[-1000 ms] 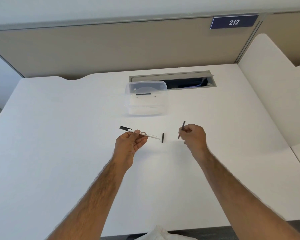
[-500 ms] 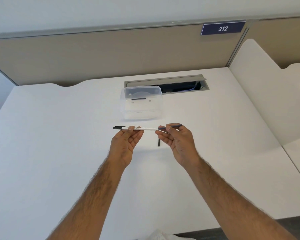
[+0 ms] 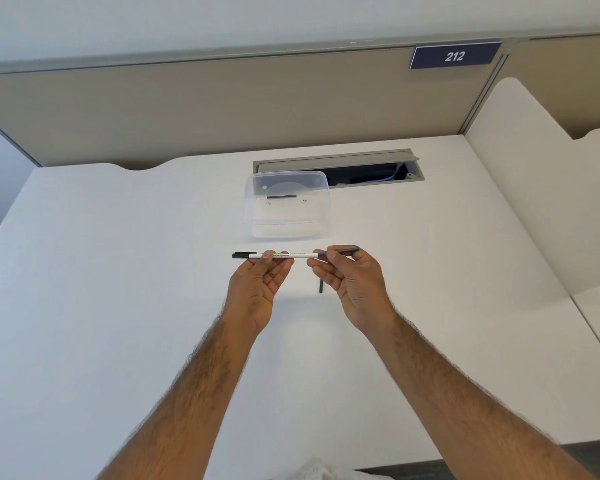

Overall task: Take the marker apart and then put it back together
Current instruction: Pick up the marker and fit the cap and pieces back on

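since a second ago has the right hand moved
Yes: the right hand came left, from right of the small black piece on the table to the marker.

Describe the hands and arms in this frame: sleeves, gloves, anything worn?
Both arms are bare to the frame's bottom edge, with no sleeves showing. The left hand and right hand are bare: no gloves, and no rings, watch or wristband visible. Forearms are hairy. No markings show.

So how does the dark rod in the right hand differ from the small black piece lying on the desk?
The dark rod is long, thin and greyish; the small black piece is short and black. The rod is pinched in the right hand, roughly level, at the marker barrel end; the piece lies loose on the desk. Both are slim and straight.
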A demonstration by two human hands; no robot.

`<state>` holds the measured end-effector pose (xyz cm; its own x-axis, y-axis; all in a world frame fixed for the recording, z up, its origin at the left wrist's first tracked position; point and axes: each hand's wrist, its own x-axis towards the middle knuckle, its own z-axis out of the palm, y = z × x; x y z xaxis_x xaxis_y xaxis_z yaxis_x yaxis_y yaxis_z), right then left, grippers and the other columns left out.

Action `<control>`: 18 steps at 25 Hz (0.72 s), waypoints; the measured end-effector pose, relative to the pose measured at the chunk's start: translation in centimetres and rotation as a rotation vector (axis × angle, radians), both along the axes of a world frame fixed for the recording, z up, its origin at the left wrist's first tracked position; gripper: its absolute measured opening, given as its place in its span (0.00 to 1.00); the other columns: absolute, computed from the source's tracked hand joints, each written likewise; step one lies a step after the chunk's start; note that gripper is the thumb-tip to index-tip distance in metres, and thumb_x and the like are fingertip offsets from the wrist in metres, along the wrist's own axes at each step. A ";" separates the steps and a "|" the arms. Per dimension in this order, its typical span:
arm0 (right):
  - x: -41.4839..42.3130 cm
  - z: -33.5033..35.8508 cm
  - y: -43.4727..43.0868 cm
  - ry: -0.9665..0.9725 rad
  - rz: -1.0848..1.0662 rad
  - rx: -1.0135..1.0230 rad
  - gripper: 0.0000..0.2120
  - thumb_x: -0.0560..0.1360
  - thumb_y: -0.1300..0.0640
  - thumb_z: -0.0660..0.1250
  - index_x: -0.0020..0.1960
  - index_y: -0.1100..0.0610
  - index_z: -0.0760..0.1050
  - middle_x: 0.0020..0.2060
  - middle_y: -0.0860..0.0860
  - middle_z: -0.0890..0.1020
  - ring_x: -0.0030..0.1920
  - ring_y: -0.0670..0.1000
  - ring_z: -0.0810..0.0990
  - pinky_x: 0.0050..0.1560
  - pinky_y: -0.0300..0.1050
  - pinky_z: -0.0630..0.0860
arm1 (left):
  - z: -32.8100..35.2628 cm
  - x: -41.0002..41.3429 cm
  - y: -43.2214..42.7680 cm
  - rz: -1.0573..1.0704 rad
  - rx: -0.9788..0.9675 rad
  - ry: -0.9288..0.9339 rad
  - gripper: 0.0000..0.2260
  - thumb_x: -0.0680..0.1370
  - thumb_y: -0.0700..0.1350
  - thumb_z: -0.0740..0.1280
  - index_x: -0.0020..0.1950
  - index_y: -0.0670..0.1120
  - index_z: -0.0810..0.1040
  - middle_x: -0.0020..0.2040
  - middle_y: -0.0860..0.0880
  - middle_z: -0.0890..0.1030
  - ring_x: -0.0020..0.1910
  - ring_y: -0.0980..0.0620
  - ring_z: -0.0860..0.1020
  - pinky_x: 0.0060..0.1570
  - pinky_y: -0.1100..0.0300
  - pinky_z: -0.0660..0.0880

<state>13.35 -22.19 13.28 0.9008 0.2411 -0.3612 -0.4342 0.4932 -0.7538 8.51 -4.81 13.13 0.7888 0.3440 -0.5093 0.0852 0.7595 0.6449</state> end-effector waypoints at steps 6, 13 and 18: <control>0.1 0.3 0.5 -0.058 0.017 -0.021 0.04 0.78 0.69 0.69 0.52 0.65 0.81 0.48 0.65 0.85 0.51 0.65 0.87 0.49 0.47 0.84 | 0.3 0.2 -0.9 -0.024 0.003 0.020 0.06 0.81 0.40 0.69 0.53 0.36 0.80 0.46 0.39 0.87 0.48 0.42 0.87 0.45 0.58 0.83; 1.1 0.7 -0.3 -0.041 -0.018 -0.018 0.03 0.78 0.68 0.69 0.50 0.65 0.81 0.44 0.65 0.86 0.46 0.61 0.88 0.47 0.45 0.84 | 1.9 -1.0 0.1 -0.168 1.757 0.099 0.08 0.78 0.58 0.69 0.47 0.55 0.79 0.42 0.58 0.81 0.42 0.56 0.77 0.40 0.61 0.73; 1.0 1.2 0.0 -0.099 0.035 -0.080 0.03 0.78 0.67 0.70 0.51 0.65 0.81 0.45 0.64 0.86 0.45 0.61 0.87 0.47 0.46 0.84 | 2.7 0.8 0.7 -0.534 1.696 -0.030 0.06 0.81 0.49 0.68 0.54 0.53 0.84 0.47 0.54 0.85 0.48 0.49 0.80 0.52 0.50 0.77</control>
